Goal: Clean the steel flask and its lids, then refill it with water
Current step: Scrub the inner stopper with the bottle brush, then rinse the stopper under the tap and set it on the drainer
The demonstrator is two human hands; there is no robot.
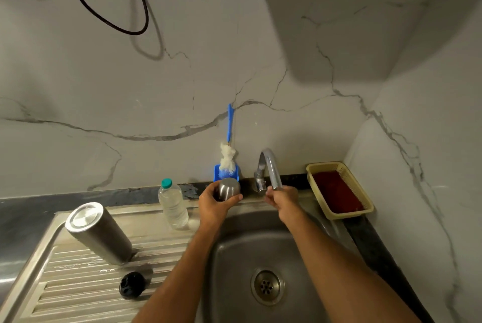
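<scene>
The steel flask (97,234) stands upside down on the ribbed drainboard (78,286) at the left. A black inner lid (132,284) lies in front of it on the drainboard. My left hand (214,204) grips the steel cup lid (229,188) over the sink's back rim, its closed end facing me. My right hand (283,198) grips the end of the chrome tap spout (271,168) above the sink basin (263,249). I see no water running.
A clear plastic bottle (173,204) with a teal cap stands behind the drainboard. A blue bottle brush (228,155) leans on the marble wall in a blue holder. A yellow basket (339,189) with a red cloth sits at the right corner.
</scene>
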